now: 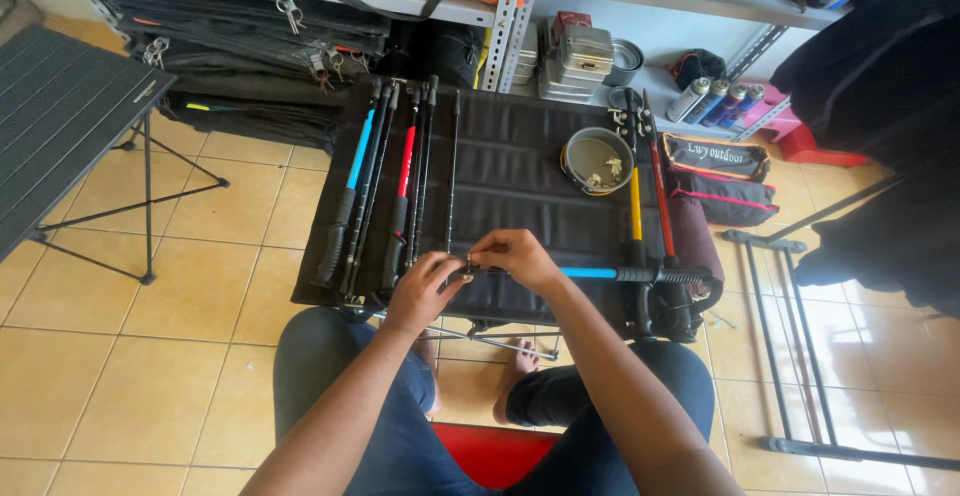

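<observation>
both hands pinched on a trekking pole across a black fabric table

the left hand [425,291] and right hand [515,259] meet, fingers closed on the near end of a black trekking pole with a blue section [590,273] lying crosswise on the black fabric folding table [520,171]. blue and red poles [375,191] lie to the left; a round grey metal pot [596,159] sits beyond; yellow and red poles [645,196] lie to the right.
</observation>
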